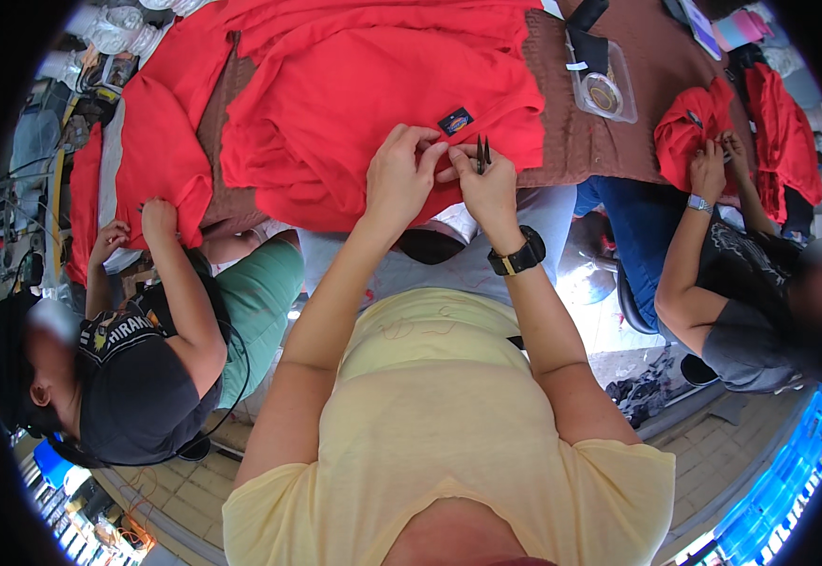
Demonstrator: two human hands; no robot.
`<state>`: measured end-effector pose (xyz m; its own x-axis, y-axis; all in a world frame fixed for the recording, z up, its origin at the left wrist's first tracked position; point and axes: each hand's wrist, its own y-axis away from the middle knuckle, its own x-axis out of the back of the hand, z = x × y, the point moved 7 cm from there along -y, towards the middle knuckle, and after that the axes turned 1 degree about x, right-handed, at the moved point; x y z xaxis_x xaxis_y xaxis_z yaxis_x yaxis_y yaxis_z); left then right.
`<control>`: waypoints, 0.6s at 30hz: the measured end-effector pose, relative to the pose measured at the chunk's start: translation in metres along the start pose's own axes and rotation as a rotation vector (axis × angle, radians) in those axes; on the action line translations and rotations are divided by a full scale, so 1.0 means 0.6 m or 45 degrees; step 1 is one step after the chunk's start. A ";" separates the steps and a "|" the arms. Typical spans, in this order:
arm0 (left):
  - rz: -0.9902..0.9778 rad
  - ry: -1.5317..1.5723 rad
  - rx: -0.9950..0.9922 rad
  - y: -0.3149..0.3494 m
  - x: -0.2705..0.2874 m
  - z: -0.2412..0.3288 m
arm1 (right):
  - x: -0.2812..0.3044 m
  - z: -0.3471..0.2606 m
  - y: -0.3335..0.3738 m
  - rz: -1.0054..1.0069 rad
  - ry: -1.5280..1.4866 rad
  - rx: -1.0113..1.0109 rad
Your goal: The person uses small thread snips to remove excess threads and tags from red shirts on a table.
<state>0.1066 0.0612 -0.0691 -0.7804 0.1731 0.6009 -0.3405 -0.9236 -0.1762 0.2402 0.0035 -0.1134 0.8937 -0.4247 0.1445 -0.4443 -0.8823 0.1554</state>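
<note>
A red garment [335,113] lies bunched over the table's near edge, with a small dark label [455,121] sewn on it. My left hand [399,174] is over the cloth just below the label, its thumb and fingertips drawn together. What they pinch is too small to make out. My right hand [491,193] meets it fingertip to fingertip. Dark pointed thread snips [482,151] stick up from the right hand, blades slightly apart, the rest hidden in the fingers. A black watch is on my right wrist.
A brown quilted cover [576,141] spreads over the table. A clear plastic box [607,94] with small items stands beyond my right hand. One person [166,368] on the left and another [713,292] on the right handle red cloth. A pink cup [741,30] stands at far right.
</note>
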 end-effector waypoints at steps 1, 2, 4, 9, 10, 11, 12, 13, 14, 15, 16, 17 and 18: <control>0.010 -0.043 0.007 -0.003 -0.006 0.006 | 0.001 0.004 -0.001 -0.007 -0.038 0.022; 0.019 -0.085 0.013 -0.004 -0.009 0.009 | 0.002 0.010 0.000 -0.004 -0.035 0.039; 0.027 -0.124 0.043 -0.005 -0.013 0.006 | 0.005 0.014 0.001 0.003 -0.029 0.076; 0.033 -0.006 0.023 -0.004 -0.011 -0.016 | 0.005 0.004 0.010 -0.002 -0.197 0.048; 0.022 0.058 0.044 -0.003 -0.008 -0.017 | 0.002 0.001 0.009 -0.005 -0.203 0.064; 0.011 0.122 0.065 -0.002 -0.007 -0.018 | -0.001 0.001 0.007 -0.012 -0.150 0.051; 0.007 0.120 0.055 0.000 -0.008 -0.017 | -0.005 0.002 0.003 -0.020 -0.097 0.038; 0.007 0.119 0.043 0.001 -0.009 -0.015 | -0.007 0.002 -0.002 -0.030 -0.043 0.028; 0.008 0.117 0.032 0.001 -0.010 -0.013 | -0.009 0.002 -0.006 -0.036 -0.029 0.036; 0.028 0.116 0.027 0.002 -0.009 -0.016 | -0.010 0.003 -0.010 -0.043 -0.014 0.045; 0.047 0.117 0.022 0.002 -0.009 -0.017 | -0.011 0.004 -0.012 -0.048 0.003 0.052; 0.066 0.118 0.017 0.002 -0.008 -0.018 | -0.011 0.003 -0.013 -0.043 -0.055 0.079; 0.069 0.113 0.013 0.002 -0.007 -0.017 | -0.013 0.002 -0.014 -0.038 -0.112 0.105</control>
<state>0.1038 0.0629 -0.0797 -0.8408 0.1521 0.5195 -0.2918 -0.9357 -0.1983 0.2369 0.0142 -0.1171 0.9099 -0.4113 0.0538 -0.4145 -0.9068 0.0768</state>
